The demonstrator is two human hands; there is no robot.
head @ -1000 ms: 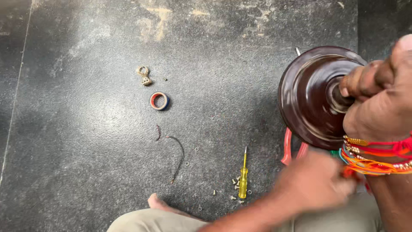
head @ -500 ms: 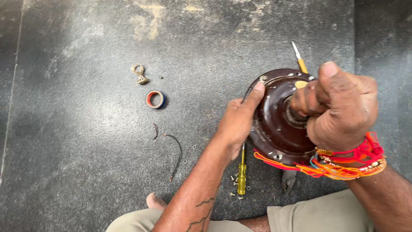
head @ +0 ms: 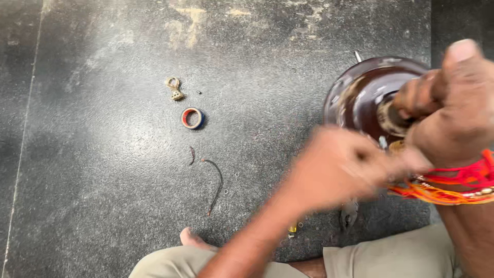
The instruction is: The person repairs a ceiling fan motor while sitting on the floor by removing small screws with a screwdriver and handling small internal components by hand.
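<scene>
Nearest, the blurred left hand (head: 339, 167), grip unclear, at the lower edge of the brown housing (head: 360, 98). Right hand (head: 453, 103) clenched on the housing's centre hub, holding it tilted above the floor (head: 103, 180). Beyond: bent wire (head: 216, 180), tape roll (head: 192, 118), metal hook (head: 175, 88).

We observed a round brown housing (head: 360, 98) with a glossy, smooth painted-metal finish that reflected light along its rim. At 3 o'clock the right hand (head: 453, 103) closed around its dull metal centre hub (head: 389, 117). Red and orange threads (head: 453, 183) at that wrist looked like matt cloth cord. The floor (head: 103, 154) was dark stone, rough and speckled, with a faint sheen. At 10 o'clock lay a tarnished, brass-coloured metal clasp (head: 175, 88) and a small red and blue ring (head: 192, 118), its material unclear. A thin, dull wire (head: 216, 185) lay near centre. At 6 o'clock we noted matt beige cloth trousers (head: 401, 255).
</scene>
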